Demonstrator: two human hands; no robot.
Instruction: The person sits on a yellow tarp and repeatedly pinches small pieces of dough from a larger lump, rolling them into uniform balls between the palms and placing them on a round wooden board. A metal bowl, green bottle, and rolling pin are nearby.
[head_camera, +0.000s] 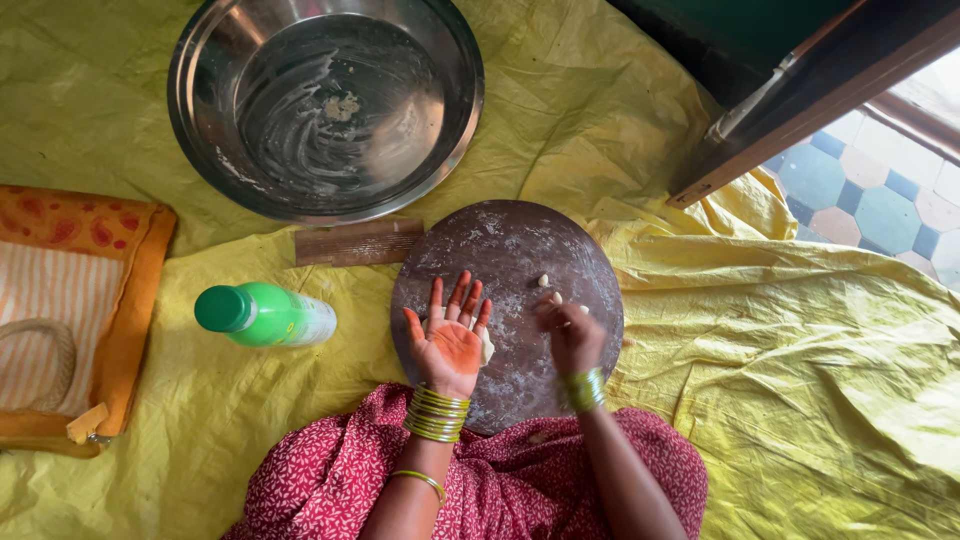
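Note:
My left hand (448, 335) is held palm up with the fingers spread, just above the near left part of a round dark board (500, 250) dusted with flour. A pale bit of dough (487, 347) shows at the palm's right edge. My right hand (568, 332) hovers over the board's right side with fingers curled, blurred, touching small dough bits (556, 297). Another small dough piece (543, 280) lies on the board a little farther away. Both wrists carry green and gold bangles.
A large steel bowl (210, 60) smeared with dough residue stands at the far left. A ridged wooden comb-like piece (358, 242) lies below it. A green plastic bottle (262, 314) lies on the yellow sheet (800, 380). An orange cloth bag (70, 300) is at left, a wooden door frame (800, 95) at right.

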